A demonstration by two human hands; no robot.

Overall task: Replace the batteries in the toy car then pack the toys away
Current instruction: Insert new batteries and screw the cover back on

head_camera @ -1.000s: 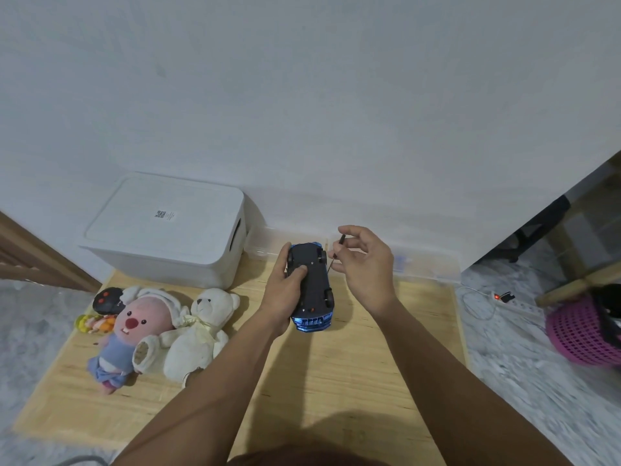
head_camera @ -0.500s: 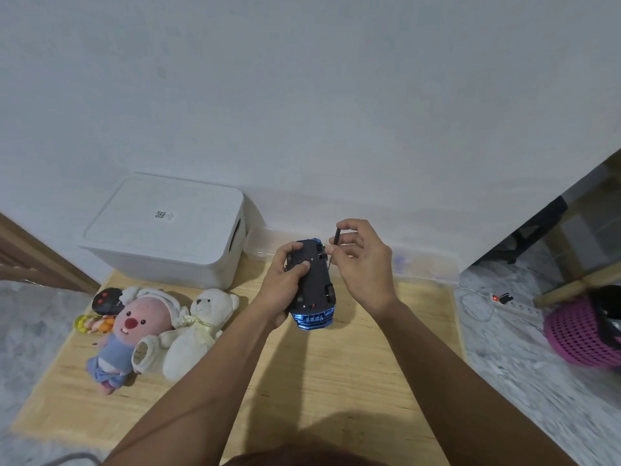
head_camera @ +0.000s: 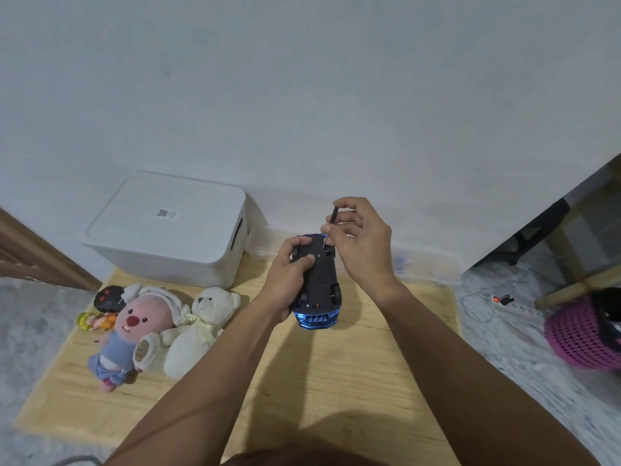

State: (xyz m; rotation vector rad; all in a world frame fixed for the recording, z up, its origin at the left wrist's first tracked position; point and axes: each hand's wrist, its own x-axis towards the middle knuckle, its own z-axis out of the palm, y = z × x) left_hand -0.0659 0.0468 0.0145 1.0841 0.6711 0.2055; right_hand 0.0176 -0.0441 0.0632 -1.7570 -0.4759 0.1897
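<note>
A shiny blue toy car (head_camera: pixel 318 290) is held upside down above the wooden mat, its black underside facing me. My left hand (head_camera: pixel 291 274) grips the car's left side, thumb pressed on the underside. My right hand (head_camera: pixel 361 240) pinches a thin black screwdriver (head_camera: pixel 331 219), whose tip touches the far end of the car's underside. A pink beaver plush (head_camera: pixel 129 334), a white teddy bear (head_camera: pixel 198 327), a black remote control (head_camera: pixel 108 299) and a small yellow-orange toy (head_camera: pixel 95 321) lie at the mat's left.
A white lidded storage box (head_camera: pixel 168 230) stands at the back left against the wall. A clear plastic lid or tray (head_camera: pixel 420 264) lies along the wall behind the hands. A power strip (head_camera: pixel 514 306) and a pink basket (head_camera: pixel 581 334) sit on the floor at the right.
The car has been lifted slightly and tilted toward me. My right hand has brought the screwdriver tip onto the far end of the car's underside.
</note>
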